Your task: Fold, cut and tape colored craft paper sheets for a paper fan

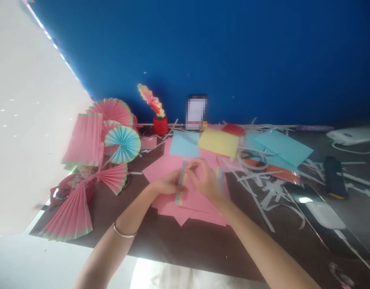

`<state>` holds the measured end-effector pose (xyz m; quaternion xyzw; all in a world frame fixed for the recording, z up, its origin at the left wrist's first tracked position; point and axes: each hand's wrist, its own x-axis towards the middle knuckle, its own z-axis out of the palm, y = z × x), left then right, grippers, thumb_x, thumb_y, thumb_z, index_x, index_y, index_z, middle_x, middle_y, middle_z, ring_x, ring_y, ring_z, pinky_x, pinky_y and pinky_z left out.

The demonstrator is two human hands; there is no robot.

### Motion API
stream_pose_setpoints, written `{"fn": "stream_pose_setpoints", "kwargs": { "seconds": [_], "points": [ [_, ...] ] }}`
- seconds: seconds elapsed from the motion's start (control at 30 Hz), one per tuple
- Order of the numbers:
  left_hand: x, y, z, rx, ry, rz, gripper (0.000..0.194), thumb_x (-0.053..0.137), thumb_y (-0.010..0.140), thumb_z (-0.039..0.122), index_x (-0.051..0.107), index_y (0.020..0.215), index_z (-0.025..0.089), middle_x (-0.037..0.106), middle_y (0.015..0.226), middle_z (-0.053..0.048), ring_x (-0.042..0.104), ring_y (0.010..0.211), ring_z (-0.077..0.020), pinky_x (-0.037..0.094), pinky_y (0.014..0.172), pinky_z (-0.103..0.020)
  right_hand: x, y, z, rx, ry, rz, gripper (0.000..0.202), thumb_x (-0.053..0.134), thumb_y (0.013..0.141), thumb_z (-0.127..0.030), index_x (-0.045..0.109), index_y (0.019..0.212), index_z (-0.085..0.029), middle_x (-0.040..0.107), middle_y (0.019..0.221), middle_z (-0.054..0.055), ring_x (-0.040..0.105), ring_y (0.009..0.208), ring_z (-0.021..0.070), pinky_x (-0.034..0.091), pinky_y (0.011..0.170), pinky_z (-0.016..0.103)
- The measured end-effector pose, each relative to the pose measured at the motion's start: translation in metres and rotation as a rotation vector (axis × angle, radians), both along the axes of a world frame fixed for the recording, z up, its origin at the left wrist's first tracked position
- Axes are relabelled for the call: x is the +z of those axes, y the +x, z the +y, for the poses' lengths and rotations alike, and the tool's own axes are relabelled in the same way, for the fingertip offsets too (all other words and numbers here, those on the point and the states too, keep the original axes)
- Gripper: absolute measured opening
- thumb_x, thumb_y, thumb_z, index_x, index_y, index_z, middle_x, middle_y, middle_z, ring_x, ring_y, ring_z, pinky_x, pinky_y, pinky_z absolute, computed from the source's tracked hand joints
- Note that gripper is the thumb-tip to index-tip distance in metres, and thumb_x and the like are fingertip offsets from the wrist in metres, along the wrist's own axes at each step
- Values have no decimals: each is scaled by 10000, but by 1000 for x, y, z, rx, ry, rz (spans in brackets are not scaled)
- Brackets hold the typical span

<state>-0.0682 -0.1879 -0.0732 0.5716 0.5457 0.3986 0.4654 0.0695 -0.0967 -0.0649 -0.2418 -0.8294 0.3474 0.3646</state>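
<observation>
A sheet of pink paper (197, 197) with blue and yellow strips along its side edges lies on a pile of pink sheets (156, 171). My left hand (169, 182) grips the left striped edge of that sheet, thumb on top. My right hand (201, 178) is over the sheet, its fingertips pinched together at the upper part of the same edge; whatever they hold is too blurred to make out. Just beyond the hands lie a light blue sheet (184, 143) and a yellow sheet (219, 142).
Folded pink paper fans (72, 212) and a blue pleated rosette (123, 143) crowd the left. A red pot (160, 125) stands at the back. On the right are white paper strips (273, 196), a tape roll (253, 159), turquoise sheets (285, 146) and a phone (311, 212).
</observation>
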Motion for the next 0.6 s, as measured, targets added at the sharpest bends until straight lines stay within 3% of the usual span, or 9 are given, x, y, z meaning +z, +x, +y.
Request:
{"fn": "stream_pose_setpoints", "kwargs": {
  "seconds": [0.1, 0.23, 0.33, 0.47, 0.6],
  "points": [
    [0, 2, 1, 48, -2, -30, 499, 593, 733, 171, 490, 1221, 196, 567, 1196, -67, 524, 1106, -242, 444, 905, -357, 0, 0, 0, 18, 1, -4, 99, 532, 823, -287, 493, 901, -240, 641, 839, 22, 628, 805, 192, 489, 746, 350],
    [-5, 3, 4, 115, -21, -57, 306, 547, 818, 340, 607, 1026, 123, 636, 960, -84, 591, 904, -218, 471, 788, -345, 2, 1, -1, 21, 4, -3, 114, 543, 816, -276, 502, 915, -239, 638, 841, 23, 626, 798, 190, 491, 744, 353],
    [-8, 2, 5, 105, -25, -82, 356, 523, 835, 387, 600, 1071, 131, 637, 955, -84, 590, 899, -212, 466, 789, -345, 2, 1, 1, 30, 11, 10, 141, 558, 808, -280, 520, 939, -245, 643, 866, 22, 623, 818, 191, 491, 763, 359],
    [-6, 1, 3, 66, 12, -132, 509, 579, 807, 336, 459, 1284, 203, 582, 1165, -95, 539, 1073, -242, 439, 884, -364, 1, 2, 7, 16, -17, 61, 193, 558, 813, -300, 529, 995, -241, 642, 894, 33, 615, 818, 186, 493, 760, 355],
    [2, 3, 2, 65, 34, -125, 604, 607, 785, 285, 385, 1346, 247, 520, 1274, -85, 475, 1170, -256, 407, 935, -371, 1, 3, 10, 0, -63, 114, 169, 563, 812, -302, 533, 964, -233, 641, 815, 28, 609, 780, 180, 495, 741, 343]
  ]
}}
